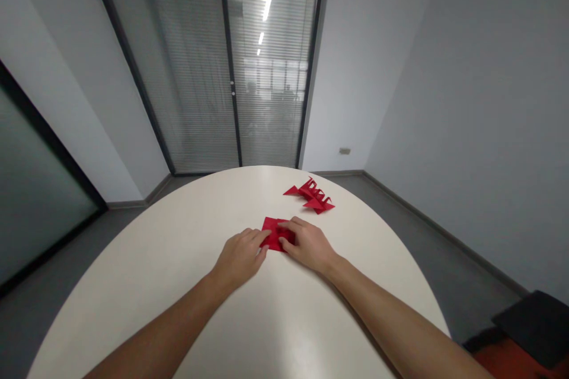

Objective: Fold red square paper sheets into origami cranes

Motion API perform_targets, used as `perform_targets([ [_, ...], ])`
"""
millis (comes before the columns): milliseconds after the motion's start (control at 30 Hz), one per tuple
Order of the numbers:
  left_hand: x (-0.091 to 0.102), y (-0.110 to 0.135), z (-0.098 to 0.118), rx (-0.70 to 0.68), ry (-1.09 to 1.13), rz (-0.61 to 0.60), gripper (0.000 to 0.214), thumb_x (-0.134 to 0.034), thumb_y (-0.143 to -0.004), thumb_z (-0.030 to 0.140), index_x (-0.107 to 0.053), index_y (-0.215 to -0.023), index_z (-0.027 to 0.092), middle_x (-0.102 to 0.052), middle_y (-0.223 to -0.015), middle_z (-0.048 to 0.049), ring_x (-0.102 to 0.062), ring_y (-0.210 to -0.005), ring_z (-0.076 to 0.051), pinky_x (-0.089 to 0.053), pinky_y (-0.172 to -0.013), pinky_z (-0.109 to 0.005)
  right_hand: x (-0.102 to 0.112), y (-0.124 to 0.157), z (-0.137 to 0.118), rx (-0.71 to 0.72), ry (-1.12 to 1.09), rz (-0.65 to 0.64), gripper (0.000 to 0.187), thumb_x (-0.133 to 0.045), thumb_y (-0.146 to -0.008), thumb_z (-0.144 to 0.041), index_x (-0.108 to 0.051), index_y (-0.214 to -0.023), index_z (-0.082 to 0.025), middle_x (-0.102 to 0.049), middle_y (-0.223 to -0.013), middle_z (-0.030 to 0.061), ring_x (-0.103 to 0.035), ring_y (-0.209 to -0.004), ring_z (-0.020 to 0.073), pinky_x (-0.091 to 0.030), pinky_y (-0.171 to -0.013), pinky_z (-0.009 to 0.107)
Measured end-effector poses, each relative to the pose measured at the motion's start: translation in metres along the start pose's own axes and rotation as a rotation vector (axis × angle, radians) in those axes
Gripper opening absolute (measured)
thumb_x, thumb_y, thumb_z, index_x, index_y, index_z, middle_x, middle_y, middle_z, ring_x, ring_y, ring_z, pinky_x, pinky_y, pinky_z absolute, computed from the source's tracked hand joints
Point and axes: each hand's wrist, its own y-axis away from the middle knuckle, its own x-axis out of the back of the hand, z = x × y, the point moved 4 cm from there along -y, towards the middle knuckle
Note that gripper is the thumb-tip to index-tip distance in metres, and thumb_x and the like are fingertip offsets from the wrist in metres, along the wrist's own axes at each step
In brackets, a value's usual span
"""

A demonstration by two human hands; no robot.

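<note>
A small folded sheet of red paper (pixel 272 228) lies flat on the round white table (pixel 186 260). My left hand (pixel 240 257) rests at its near left corner, fingers curled and pressing on the paper's edge. Over the paper's right side, my right hand (pixel 309 246) lies with its fingers bent and their tips pressing down on the sheet. Both hands touch the paper; part of it is hidden beneath the fingers.
Several folded red paper shapes (pixel 312 195) sit in a loose pile farther back on the table, right of centre. Glass doors with blinds (pixel 231 71) stand beyond the table. A dark chair (pixel 531 325) is at the lower right.
</note>
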Motion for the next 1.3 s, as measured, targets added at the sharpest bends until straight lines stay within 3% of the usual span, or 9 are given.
perform_targets([
  [200, 0.000, 0.001, -0.002, 0.021, -0.009, 0.009, 0.025, -0.056, -0.096, 0.022, -0.064, -0.119, 0.019, -0.072, -0.105, -0.0067, -0.065, -0.098, -0.024, -0.053, -0.085, -0.037, -0.004, 0.000, -0.003, 0.072, -0.013, -0.019, 0.017, -0.056, -0.095, -0.022, -0.072, -0.101, -0.022, -0.071, -0.101, 0.0042, -0.065, -0.092, 0.0178, -0.045, -0.080, 0.027],
  [467, 0.001, 0.000, -0.005, 0.073, 0.003, 0.074, 0.028, -0.053, -0.095, 0.020, -0.061, -0.122, 0.020, -0.068, -0.111, -0.0070, -0.064, -0.100, -0.023, -0.053, -0.087, -0.036, -0.008, -0.001, 0.004, 0.027, -0.021, -0.004, 0.010, -0.057, -0.092, -0.021, -0.066, -0.095, -0.023, -0.072, -0.090, 0.0020, -0.064, -0.081, 0.0180, -0.040, -0.071, 0.027],
  [700, -0.002, 0.001, -0.008, 0.113, 0.061, 0.098, 0.037, -0.050, -0.095, 0.020, -0.056, -0.131, 0.021, -0.069, -0.120, -0.0081, -0.065, -0.108, -0.023, -0.052, -0.093, -0.036, -0.004, 0.001, 0.001, -0.020, -0.104, 0.039, 0.011, -0.056, -0.081, -0.013, -0.056, -0.085, -0.022, -0.066, -0.080, -0.0016, -0.056, -0.067, 0.0134, -0.033, -0.063, 0.024],
  [1100, 0.000, 0.000, -0.008, 0.174, 0.031, 0.037, 0.039, -0.051, -0.095, 0.024, -0.056, -0.133, 0.020, -0.072, -0.107, -0.0082, -0.067, -0.096, -0.023, -0.051, -0.084, -0.034, -0.003, 0.000, 0.002, -0.103, -0.142, 0.079, 0.008, -0.051, -0.087, -0.019, -0.046, -0.083, -0.023, -0.062, -0.075, -0.0019, -0.054, -0.065, 0.0141, -0.030, -0.062, 0.024],
  [1300, 0.001, 0.001, -0.007, 0.163, 0.021, 0.035, 0.030, -0.053, -0.095, 0.027, -0.061, -0.123, 0.018, -0.072, -0.103, -0.0087, -0.067, -0.094, -0.023, -0.051, -0.084, -0.033, -0.005, 0.000, 0.007, -0.168, -0.105, 0.094, 0.006, -0.051, -0.090, -0.020, -0.048, -0.094, -0.023, -0.065, -0.076, -0.0010, -0.056, -0.064, 0.0157, -0.030, -0.060, 0.025],
])
